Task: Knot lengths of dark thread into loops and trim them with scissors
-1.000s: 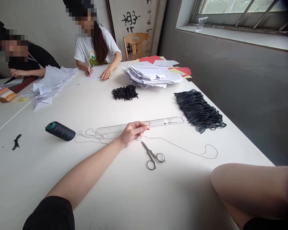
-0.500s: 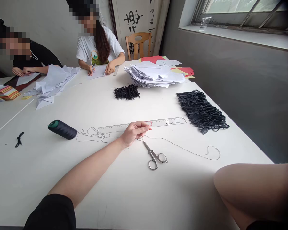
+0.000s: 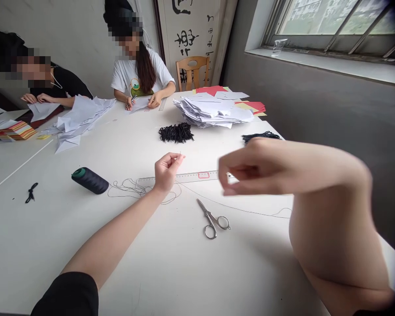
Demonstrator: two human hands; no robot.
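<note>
My left hand (image 3: pixel 166 170) is raised a little above the white table (image 3: pixel 151 263), fingers pinched on a thin dark thread (image 3: pixel 237 208) that trails right across the table. My right hand (image 3: pixel 240 171) is lifted in front of me, blurred, fingers curled close together near the thread. A clear ruler (image 3: pixel 187 177) lies just behind my left hand. Small silver scissors (image 3: pixel 213 219) lie in front of it. A dark thread spool (image 3: pixel 90 180) lies on its side at the left, with loose thread (image 3: pixel 128 188) tangled beside it.
A small heap of black cords (image 3: pixel 176 132) and a larger one (image 3: pixel 261 136) lie farther back. Stacks of white paper (image 3: pixel 210 112) and red sheets (image 3: pixel 250 105) sit behind. Two other people sit at the far left side with paper piles (image 3: pixel 79 120). A black scrap (image 3: pixel 31 192) lies left.
My left hand has lifted off the table and drawn left with the thread. My right arm has swung up from the lower right into the middle of the view.
</note>
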